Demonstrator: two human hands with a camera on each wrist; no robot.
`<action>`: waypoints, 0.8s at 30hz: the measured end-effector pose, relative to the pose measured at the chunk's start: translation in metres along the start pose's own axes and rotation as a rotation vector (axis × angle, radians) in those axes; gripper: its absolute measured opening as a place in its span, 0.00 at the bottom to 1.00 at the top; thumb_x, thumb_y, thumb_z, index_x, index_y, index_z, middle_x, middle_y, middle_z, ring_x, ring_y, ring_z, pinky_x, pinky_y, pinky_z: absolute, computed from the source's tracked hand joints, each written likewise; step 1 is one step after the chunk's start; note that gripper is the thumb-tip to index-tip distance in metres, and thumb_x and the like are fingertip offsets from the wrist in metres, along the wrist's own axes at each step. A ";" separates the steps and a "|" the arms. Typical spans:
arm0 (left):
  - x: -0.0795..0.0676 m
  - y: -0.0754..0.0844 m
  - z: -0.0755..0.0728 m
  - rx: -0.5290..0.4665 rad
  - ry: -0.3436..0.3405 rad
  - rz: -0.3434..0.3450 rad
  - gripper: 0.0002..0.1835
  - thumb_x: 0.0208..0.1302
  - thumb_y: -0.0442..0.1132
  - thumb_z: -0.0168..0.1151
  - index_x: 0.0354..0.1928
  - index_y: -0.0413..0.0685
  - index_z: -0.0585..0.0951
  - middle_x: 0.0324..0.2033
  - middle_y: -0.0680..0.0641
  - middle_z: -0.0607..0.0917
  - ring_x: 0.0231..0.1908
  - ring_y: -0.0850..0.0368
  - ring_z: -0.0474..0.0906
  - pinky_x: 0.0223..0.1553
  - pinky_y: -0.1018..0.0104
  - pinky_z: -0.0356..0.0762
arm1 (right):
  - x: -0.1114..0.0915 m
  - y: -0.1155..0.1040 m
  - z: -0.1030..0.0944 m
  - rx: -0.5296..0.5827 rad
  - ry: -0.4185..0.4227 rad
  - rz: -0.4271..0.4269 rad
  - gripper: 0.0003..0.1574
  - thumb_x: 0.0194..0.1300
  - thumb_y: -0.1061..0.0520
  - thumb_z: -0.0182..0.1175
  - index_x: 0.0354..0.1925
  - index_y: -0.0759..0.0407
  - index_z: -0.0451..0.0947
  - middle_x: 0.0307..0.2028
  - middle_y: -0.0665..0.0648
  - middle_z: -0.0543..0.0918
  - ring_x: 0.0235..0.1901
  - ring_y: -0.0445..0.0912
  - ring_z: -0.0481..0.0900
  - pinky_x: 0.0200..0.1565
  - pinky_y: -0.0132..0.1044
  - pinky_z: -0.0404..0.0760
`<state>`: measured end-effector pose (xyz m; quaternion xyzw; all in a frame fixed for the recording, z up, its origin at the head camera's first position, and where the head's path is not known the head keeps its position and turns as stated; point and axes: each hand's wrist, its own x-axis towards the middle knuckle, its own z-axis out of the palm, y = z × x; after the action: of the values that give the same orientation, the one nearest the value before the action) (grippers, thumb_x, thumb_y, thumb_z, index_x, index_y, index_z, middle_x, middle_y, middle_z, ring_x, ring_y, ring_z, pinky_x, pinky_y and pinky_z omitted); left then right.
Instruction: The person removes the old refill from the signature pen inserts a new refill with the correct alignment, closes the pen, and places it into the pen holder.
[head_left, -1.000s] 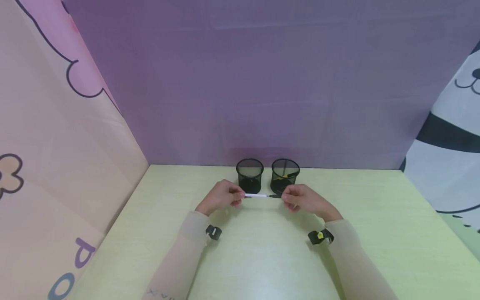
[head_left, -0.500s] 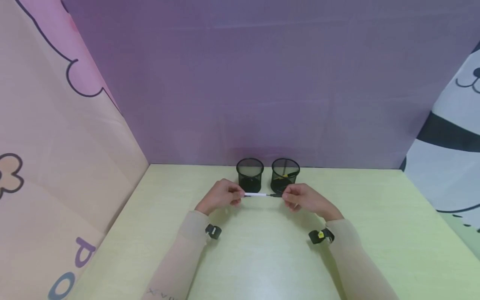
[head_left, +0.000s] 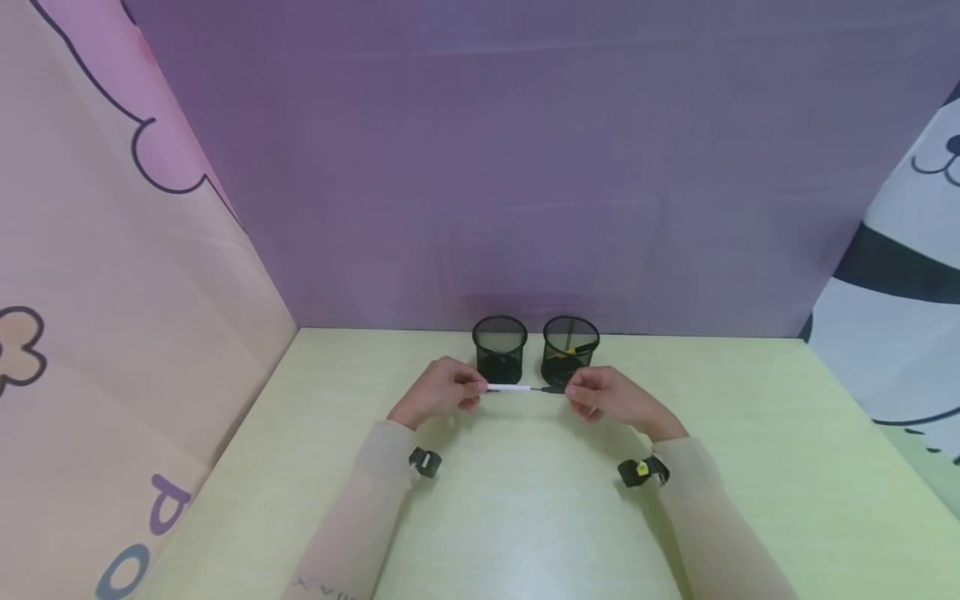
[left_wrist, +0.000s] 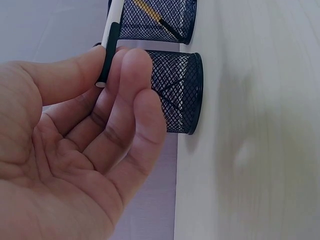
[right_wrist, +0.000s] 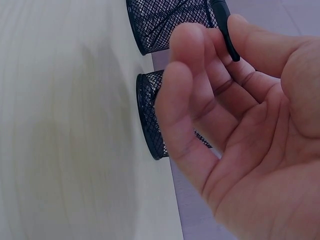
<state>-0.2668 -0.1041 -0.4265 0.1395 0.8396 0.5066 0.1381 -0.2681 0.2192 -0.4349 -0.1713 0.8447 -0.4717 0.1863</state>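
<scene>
Left hand [head_left: 444,390]: thumb and fingers pinch the white pen [head_left: 510,387] by its far-left end, which bears a dark band.
Right hand [head_left: 617,402]: thumb and fingers pinch the black cap [head_left: 554,389].
Pen position: roughly level between both hands, raised off the counter [head_left: 517,500]; a thin dark stretch shows between white barrel and cap.
Mesh cups: left cup [head_left: 500,365] and right cup [head_left: 561,367] stand side by side behind the pen; the right one contains a slim yellow-and-black item [head_left: 582,350].
</scene>
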 end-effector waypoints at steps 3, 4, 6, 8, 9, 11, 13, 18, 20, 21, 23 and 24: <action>0.000 0.001 -0.001 0.001 0.001 0.000 0.09 0.73 0.33 0.61 0.46 0.34 0.87 0.32 0.41 0.88 0.29 0.59 0.82 0.41 0.54 0.86 | 0.000 0.000 0.000 0.004 0.000 -0.004 0.18 0.78 0.53 0.56 0.48 0.70 0.77 0.35 0.63 0.83 0.34 0.49 0.83 0.42 0.45 0.87; -0.001 0.001 -0.001 0.000 0.002 -0.003 0.09 0.73 0.33 0.61 0.46 0.34 0.87 0.32 0.41 0.88 0.29 0.59 0.82 0.42 0.54 0.86 | 0.000 0.000 0.000 0.007 -0.001 -0.006 0.19 0.78 0.52 0.56 0.48 0.70 0.76 0.35 0.63 0.83 0.34 0.49 0.83 0.42 0.45 0.87; 0.000 0.001 -0.001 0.001 0.004 -0.005 0.10 0.73 0.33 0.61 0.46 0.34 0.87 0.32 0.41 0.88 0.29 0.59 0.82 0.42 0.53 0.86 | 0.000 0.000 -0.001 0.008 -0.001 -0.010 0.19 0.78 0.52 0.56 0.48 0.70 0.76 0.35 0.63 0.83 0.34 0.49 0.83 0.42 0.44 0.87; 0.000 0.001 -0.002 0.001 0.006 -0.005 0.10 0.73 0.33 0.61 0.46 0.33 0.87 0.31 0.42 0.88 0.29 0.59 0.82 0.42 0.53 0.86 | 0.000 0.001 -0.001 0.011 -0.002 -0.013 0.19 0.78 0.53 0.56 0.48 0.71 0.76 0.35 0.63 0.83 0.34 0.48 0.83 0.41 0.44 0.86; 0.001 0.000 -0.002 0.001 0.008 -0.002 0.10 0.73 0.33 0.61 0.46 0.33 0.87 0.31 0.43 0.88 0.29 0.59 0.82 0.42 0.54 0.86 | 0.001 0.002 -0.001 0.009 0.000 -0.015 0.19 0.78 0.53 0.56 0.48 0.71 0.76 0.35 0.63 0.83 0.34 0.48 0.82 0.41 0.43 0.86; 0.002 -0.002 -0.002 0.007 0.011 0.004 0.10 0.73 0.33 0.61 0.46 0.34 0.87 0.31 0.43 0.88 0.29 0.60 0.82 0.41 0.56 0.86 | 0.001 0.003 -0.001 0.006 0.003 -0.017 0.19 0.78 0.53 0.56 0.47 0.71 0.76 0.35 0.63 0.83 0.34 0.48 0.82 0.40 0.43 0.87; 0.002 -0.003 -0.002 0.008 0.014 0.007 0.10 0.72 0.33 0.61 0.46 0.34 0.87 0.31 0.44 0.89 0.29 0.60 0.82 0.40 0.57 0.86 | 0.001 0.004 -0.001 0.003 0.005 -0.019 0.19 0.78 0.53 0.56 0.47 0.71 0.76 0.34 0.62 0.83 0.34 0.48 0.82 0.40 0.44 0.87; 0.003 -0.005 -0.003 0.010 0.017 0.008 0.10 0.72 0.33 0.62 0.46 0.34 0.87 0.31 0.45 0.89 0.29 0.60 0.83 0.38 0.61 0.85 | 0.001 0.004 -0.002 0.005 0.007 -0.023 0.19 0.78 0.53 0.56 0.46 0.71 0.76 0.34 0.62 0.83 0.34 0.48 0.82 0.40 0.44 0.87; 0.003 -0.005 -0.003 0.018 0.018 0.007 0.10 0.72 0.33 0.62 0.46 0.34 0.87 0.31 0.46 0.89 0.29 0.61 0.83 0.38 0.62 0.85 | 0.001 0.004 -0.002 0.007 0.007 -0.023 0.19 0.78 0.53 0.56 0.46 0.71 0.76 0.35 0.64 0.83 0.34 0.48 0.82 0.40 0.44 0.87; 0.003 -0.005 -0.003 0.021 0.018 0.005 0.10 0.72 0.34 0.62 0.46 0.34 0.87 0.31 0.46 0.89 0.29 0.61 0.83 0.38 0.62 0.85 | 0.001 0.004 -0.002 0.005 0.008 -0.020 0.19 0.78 0.53 0.56 0.46 0.71 0.76 0.35 0.65 0.83 0.34 0.48 0.82 0.40 0.44 0.87; 0.003 -0.005 -0.003 0.030 0.020 0.001 0.10 0.72 0.34 0.62 0.46 0.35 0.87 0.30 0.47 0.88 0.29 0.61 0.83 0.38 0.62 0.85 | 0.001 0.003 -0.003 0.005 0.008 -0.020 0.19 0.78 0.53 0.56 0.46 0.71 0.76 0.35 0.67 0.83 0.33 0.48 0.83 0.40 0.44 0.87; 0.003 -0.005 -0.003 0.034 0.020 -0.001 0.10 0.72 0.34 0.62 0.46 0.35 0.87 0.30 0.47 0.88 0.29 0.61 0.83 0.39 0.61 0.85 | 0.001 0.003 -0.003 0.004 0.008 -0.019 0.19 0.78 0.53 0.56 0.47 0.71 0.76 0.36 0.67 0.83 0.33 0.48 0.83 0.40 0.44 0.87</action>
<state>-0.2713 -0.1076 -0.4293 0.1362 0.8496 0.4934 0.1273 -0.2705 0.2226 -0.4366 -0.1770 0.8429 -0.4757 0.1788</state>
